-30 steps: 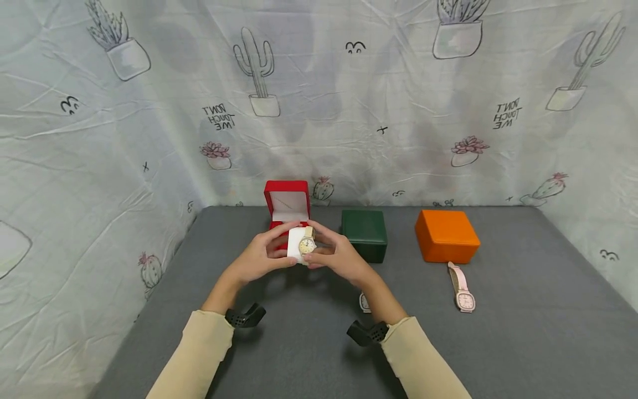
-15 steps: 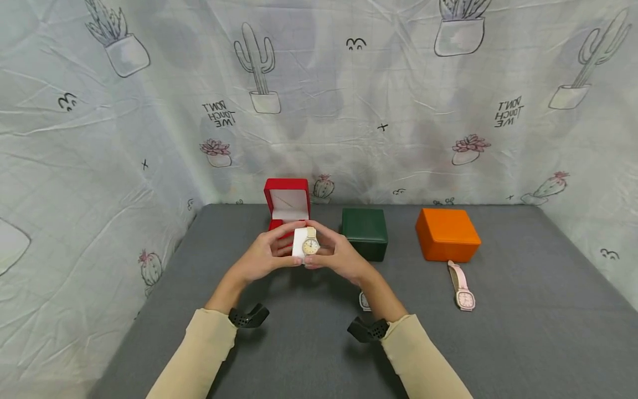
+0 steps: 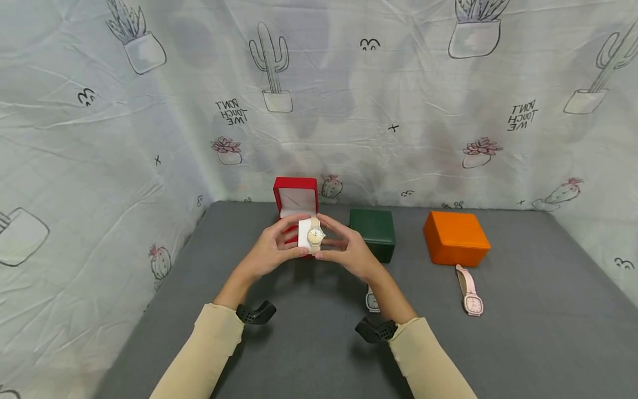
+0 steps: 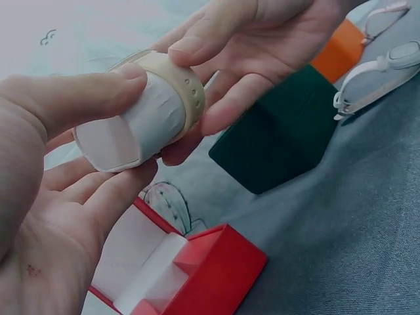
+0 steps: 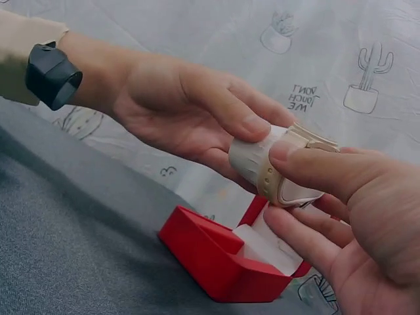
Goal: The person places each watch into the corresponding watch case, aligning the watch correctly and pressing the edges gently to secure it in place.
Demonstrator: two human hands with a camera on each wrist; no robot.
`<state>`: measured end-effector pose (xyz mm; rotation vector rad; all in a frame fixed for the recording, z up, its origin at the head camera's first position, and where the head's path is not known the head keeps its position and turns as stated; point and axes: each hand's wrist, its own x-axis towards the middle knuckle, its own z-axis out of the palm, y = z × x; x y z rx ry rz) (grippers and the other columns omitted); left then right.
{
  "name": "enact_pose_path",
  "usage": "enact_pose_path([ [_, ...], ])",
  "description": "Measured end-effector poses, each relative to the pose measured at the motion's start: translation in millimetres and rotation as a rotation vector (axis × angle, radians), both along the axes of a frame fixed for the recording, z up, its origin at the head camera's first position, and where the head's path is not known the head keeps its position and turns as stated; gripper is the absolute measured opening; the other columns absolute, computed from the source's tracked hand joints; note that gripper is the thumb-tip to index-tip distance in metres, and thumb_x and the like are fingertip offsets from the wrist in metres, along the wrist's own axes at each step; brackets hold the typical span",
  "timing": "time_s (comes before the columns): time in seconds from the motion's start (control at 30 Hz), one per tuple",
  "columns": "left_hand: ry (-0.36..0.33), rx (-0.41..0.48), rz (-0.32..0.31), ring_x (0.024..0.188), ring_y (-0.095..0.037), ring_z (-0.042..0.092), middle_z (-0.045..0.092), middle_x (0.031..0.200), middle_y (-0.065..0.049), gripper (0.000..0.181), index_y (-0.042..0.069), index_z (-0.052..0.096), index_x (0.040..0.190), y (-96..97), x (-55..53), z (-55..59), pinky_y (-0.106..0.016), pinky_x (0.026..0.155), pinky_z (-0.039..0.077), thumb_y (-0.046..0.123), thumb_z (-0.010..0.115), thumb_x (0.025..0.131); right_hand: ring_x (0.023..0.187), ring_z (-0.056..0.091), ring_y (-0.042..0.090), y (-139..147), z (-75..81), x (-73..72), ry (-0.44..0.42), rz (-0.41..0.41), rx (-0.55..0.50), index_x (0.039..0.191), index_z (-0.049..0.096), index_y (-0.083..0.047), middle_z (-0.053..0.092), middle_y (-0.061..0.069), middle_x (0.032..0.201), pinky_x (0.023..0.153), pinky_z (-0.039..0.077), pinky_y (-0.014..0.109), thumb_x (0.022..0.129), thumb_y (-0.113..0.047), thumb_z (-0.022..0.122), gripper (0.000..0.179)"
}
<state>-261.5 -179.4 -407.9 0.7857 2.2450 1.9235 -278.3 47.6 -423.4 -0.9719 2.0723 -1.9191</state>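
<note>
Between my two hands, a cream-strapped wristwatch [image 3: 315,236] is wrapped around a white watch cushion [image 4: 154,111], its round dial facing up toward me. My left hand [image 3: 266,249] pinches the cushion's left end between thumb and fingers. On the other side, my right hand [image 3: 353,254] pinches the watch and cushion, its thumb on the cream strap [image 5: 268,180]. Just behind and below them stands an opened red watch box [image 3: 296,188] with a white-lined lid; my hands hide most of its base in the head view.
Right of the red box are a closed dark green box [image 3: 372,228] and a closed orange box [image 3: 456,237]. A pink-strapped watch [image 3: 471,296] lies before the orange one. Another watch [image 3: 371,300] is partly covered by my right forearm. A patterned curtain [image 3: 319,100] borders the grey table [image 3: 538,310].
The watch and cushion have turned a little between my hands, so the watch stands straighter and more lower strap shows. The head view has shifted slightly. Both hands keep their hold.
</note>
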Motion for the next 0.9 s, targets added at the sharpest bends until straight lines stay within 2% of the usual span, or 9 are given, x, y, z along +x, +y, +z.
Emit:
enact_pose_path([
  [0.3,-0.021,-0.032,-0.024,0.13,-0.029,0.052,0.043,0.146,-0.007,0.069,0.016,0.041,0.142,5.6,1.9,-0.5,-0.032,0.096,0.052,0.008,0.075,0.083,0.113,0.06,0.037,-1.5,1.4,-0.2,-0.044,-0.008,-0.013,0.142,0.047,-0.023,0.046,0.005,0.143,0.085,0.058,0.039,0.079,-0.002,0.077,0.073],
  [0.5,-0.004,-0.067,0.011,0.131,-0.029,0.052,0.042,0.147,-0.004,0.071,0.02,0.041,0.143,8.0,2.9,-1.9,-0.036,0.101,0.048,0.011,0.076,0.082,0.117,0.052,0.032,-4.8,0.6,0.7,-0.046,-0.025,-0.007,0.141,0.047,-0.024,0.046,0.004,0.141,0.089,0.056,0.043,0.081,-0.005,0.076,0.07],
  [0.7,0.042,-0.088,0.045,0.136,-0.028,0.044,0.039,0.149,-0.003,0.074,0.019,0.039,0.147,7.9,3.6,-0.7,-0.036,0.099,0.049,0.008,0.075,0.083,0.119,0.052,0.03,-2.3,1.2,0.0,-0.05,-0.045,-0.028,0.142,0.046,-0.022,0.046,0.004,0.142,0.092,0.055,0.042,0.082,-0.005,0.076,0.07],
  [0.9,0.068,-0.072,0.041,0.135,-0.028,0.045,0.043,0.146,-0.005,0.071,0.018,0.042,0.145,8.6,3.5,0.9,-0.033,0.093,0.053,0.006,0.074,0.083,0.106,0.061,0.028,1.2,2.2,0.5,-0.091,-0.002,-0.087,0.145,0.043,-0.015,0.042,0.008,0.144,0.082,0.059,0.041,0.086,-0.005,0.071,0.066],
])
